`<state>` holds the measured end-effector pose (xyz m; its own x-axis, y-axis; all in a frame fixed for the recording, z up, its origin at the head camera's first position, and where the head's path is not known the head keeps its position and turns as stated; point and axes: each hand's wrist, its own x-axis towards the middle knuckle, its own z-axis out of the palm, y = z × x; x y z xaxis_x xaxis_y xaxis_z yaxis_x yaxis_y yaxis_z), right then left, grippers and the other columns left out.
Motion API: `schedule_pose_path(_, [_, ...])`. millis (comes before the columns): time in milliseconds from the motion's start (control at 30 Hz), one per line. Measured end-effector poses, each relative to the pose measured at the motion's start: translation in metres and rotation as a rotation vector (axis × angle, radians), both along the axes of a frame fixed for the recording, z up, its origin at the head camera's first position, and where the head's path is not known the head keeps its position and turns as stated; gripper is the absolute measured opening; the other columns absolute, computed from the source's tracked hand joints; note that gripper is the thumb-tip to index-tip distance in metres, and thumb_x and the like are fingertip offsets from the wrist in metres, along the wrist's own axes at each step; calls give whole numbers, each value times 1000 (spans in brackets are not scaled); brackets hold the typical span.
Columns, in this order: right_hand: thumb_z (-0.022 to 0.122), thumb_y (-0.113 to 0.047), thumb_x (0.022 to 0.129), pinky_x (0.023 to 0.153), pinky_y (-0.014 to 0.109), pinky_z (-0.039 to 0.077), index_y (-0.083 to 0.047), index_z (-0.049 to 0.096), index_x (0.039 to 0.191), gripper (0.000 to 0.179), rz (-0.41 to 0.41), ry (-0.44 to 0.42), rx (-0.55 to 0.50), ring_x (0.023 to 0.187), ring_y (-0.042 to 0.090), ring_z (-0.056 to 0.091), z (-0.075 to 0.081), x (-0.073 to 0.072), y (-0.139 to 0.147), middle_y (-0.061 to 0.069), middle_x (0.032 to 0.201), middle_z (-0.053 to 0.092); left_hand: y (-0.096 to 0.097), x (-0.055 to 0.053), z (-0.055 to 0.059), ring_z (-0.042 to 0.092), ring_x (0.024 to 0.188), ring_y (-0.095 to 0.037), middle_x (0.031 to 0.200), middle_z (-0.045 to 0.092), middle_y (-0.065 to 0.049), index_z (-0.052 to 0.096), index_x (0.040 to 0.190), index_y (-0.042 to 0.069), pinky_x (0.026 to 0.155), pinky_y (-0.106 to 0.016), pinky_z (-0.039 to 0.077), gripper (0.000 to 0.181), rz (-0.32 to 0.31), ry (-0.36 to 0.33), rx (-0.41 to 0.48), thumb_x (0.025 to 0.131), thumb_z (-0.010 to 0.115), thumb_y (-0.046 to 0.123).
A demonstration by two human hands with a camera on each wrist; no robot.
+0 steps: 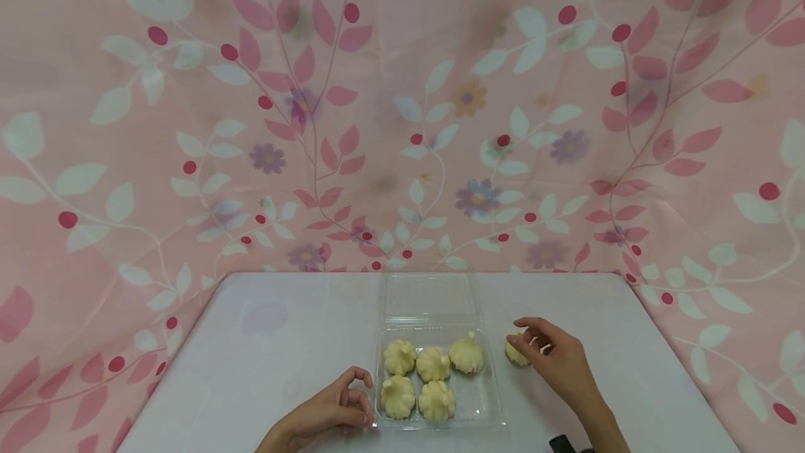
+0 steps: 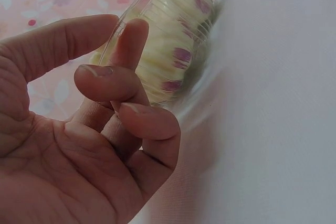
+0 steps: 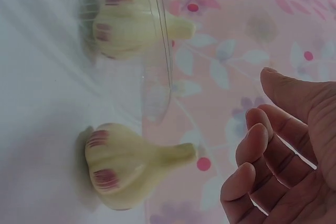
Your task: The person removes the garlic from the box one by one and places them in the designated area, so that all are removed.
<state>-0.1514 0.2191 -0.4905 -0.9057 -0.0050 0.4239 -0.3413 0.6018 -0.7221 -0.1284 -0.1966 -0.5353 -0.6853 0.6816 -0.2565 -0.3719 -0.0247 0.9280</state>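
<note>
Toy-like pale yellow garlic bulbs with purple streaks are the objects here. Several garlic bulbs [image 1: 436,400] sit in a clear plastic box [image 1: 472,407], whose lid [image 1: 430,296] lies folded back. My left hand [image 1: 330,407] is beside the box's left wall, fingers loosely bent and tips right at the rim [image 2: 107,45]. Right of the box, another garlic bulb [image 3: 123,166] stands on the table, stem up. Close by it is my right hand [image 1: 556,358], thumb and fingers parted, with a visible gap between hand and stem in the right wrist view.
The white table [image 1: 302,327] stands against a pink floral curtain [image 1: 402,124] that also closes in both sides. A small black object [image 1: 562,443] shows at the front edge near my right forearm. The box's front right corner holds no bulb.
</note>
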Motion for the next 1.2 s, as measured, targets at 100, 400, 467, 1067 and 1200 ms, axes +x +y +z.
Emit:
schedule_pose_path(100, [82,-21,82,52,25,48,-20,70,102,24,13,5,-7,62,10,57,2,2,-3,-7,75,61,0,0,-1,59,74,-10,89,68,0,24,129,-4,56,-23,37,57,-1,0,1,90,66,1])
schedule_pose_path(400, [82,-18,81,53,26,48,-24,69,103,26,98,29,-33,61,9,56,3,7,-13,-10,74,59,-1,1,-2,60,75,-10,90,68,0,26,128,-2,55,-22,37,59,4,-1,-4,89,69,5])
schedule_pose_path(467, [82,-18,81,53,26,47,-25,69,103,26,116,35,-33,61,9,56,3,8,-15,-10,74,59,-1,0,-3,60,76,-11,90,68,0,26,129,-3,55,-22,37,59,0,5,-2,89,69,4])
schedule_pose_path(1067, [81,-21,82,53,26,47,-26,69,105,26,231,7,-80,61,8,55,3,17,-33,-11,78,61,-1,0,-2,61,77,-11,92,69,-2,27,128,0,55,-22,38,53,-2,-15,9,91,65,2])
schedule_pose_path(1200, [82,-18,82,52,26,47,-25,69,106,28,255,17,-76,61,8,54,3,18,-36,-11,77,61,-1,-1,-2,61,77,-11,92,69,-1,27,128,-1,55,-22,38,53,-5,-6,6,91,66,2])
